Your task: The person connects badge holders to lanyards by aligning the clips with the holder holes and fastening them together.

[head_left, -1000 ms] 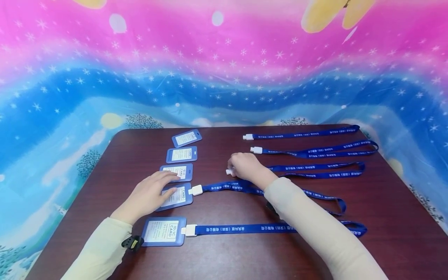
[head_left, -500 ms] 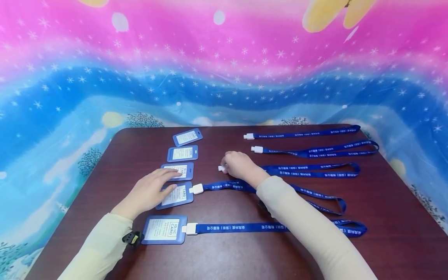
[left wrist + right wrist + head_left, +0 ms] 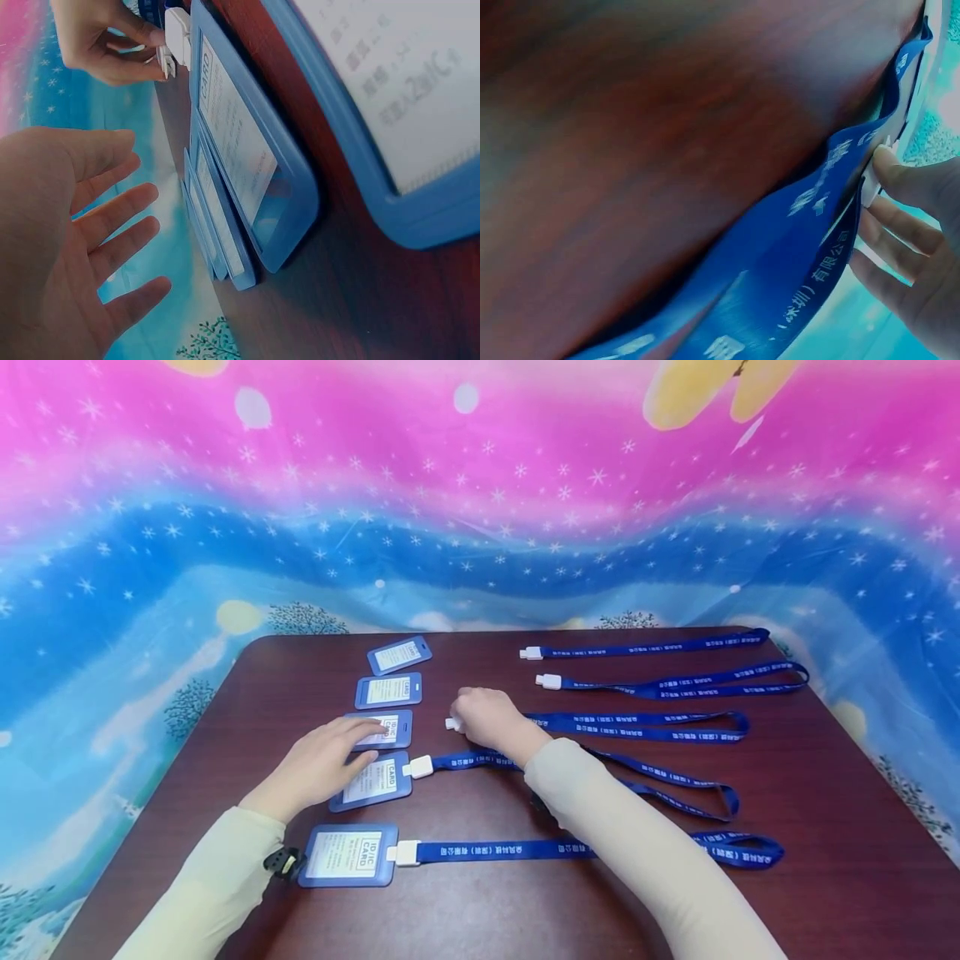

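My right hand [image 3: 491,722] pinches the white plastic clip [image 3: 452,724] of a blue lanyard [image 3: 660,728] between thumb and fingertips. The strap trails off to the right behind it. In the right wrist view, thumb and fingers [image 3: 900,172] meet at that clip beside the printed strap. My left hand [image 3: 311,768] is over the third badge holder [image 3: 403,740] from the back, fingertips overlapping its card. In the left wrist view the left hand's fingers [image 3: 127,244] are spread and hold nothing. This blue holder has a white ID card and a slot on its right side.
Nearer me, two badge holders [image 3: 393,785] [image 3: 347,855] are joined to lanyards by white clips [image 3: 422,767] [image 3: 407,853]. Farther back lie two loose holders [image 3: 400,655] [image 3: 387,691] and two separate lanyards [image 3: 660,647] [image 3: 697,679]. A patterned cloth [image 3: 480,527] hangs behind the brown table [image 3: 450,918].
My right hand has moved left across the table with the clip, drawing the lanyard along toward the third badge holder. The left hand has stayed nearly in place.
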`<state>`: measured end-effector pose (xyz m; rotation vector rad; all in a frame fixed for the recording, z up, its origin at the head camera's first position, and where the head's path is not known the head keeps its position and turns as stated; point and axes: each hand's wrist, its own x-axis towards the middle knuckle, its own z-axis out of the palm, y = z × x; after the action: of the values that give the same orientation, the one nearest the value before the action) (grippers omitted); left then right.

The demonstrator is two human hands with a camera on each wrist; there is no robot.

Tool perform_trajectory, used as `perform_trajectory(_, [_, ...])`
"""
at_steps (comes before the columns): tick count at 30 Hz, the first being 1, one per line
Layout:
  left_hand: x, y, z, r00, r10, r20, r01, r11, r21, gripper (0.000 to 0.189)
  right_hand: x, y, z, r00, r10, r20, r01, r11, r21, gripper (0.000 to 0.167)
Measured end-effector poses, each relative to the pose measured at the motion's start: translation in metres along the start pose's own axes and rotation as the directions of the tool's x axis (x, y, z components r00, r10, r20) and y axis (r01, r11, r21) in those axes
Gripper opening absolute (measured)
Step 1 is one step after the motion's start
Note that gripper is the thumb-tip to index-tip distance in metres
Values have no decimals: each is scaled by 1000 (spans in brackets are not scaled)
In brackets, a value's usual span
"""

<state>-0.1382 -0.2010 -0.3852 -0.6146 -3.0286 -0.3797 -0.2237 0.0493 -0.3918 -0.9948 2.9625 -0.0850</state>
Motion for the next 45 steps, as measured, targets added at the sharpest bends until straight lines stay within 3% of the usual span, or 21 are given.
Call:
perform_trajectory(6, [7, 2, -2, 1000, 0, 19, 0, 1000, 17, 48, 12, -8, -1, 1000, -19, -3, 19, 998, -59, 19])
perform_trajectory(12, [12, 1, -4, 999, -10, 38, 9, 1000, 14, 49, 18, -16, -1, 1000, -22, 5, 22, 999, -48, 20])
perform_trajectory(22, [18, -7, 1, 996, -46, 77, 45, 999, 13, 49, 25, -29, 3, 999, -27, 29, 29, 998, -51, 22])
perform_trajectory(28, [24, -15, 3, 995, -36, 89, 33, 999, 28, 43, 28, -36, 5, 997, -67, 28, 69, 992, -101, 21])
perform_trajectory(35, [29, -24, 6, 988, -76, 135, 72, 997, 28, 54, 28, -40, 7, 997, -68, 32, 71, 990, -121, 21])
perform_trajectory(45, [38, -33, 14, 988, -90, 124, 99, 993, -64, 64, 32, -44, 7, 998, -41, 51, 47, 992, -118, 24])
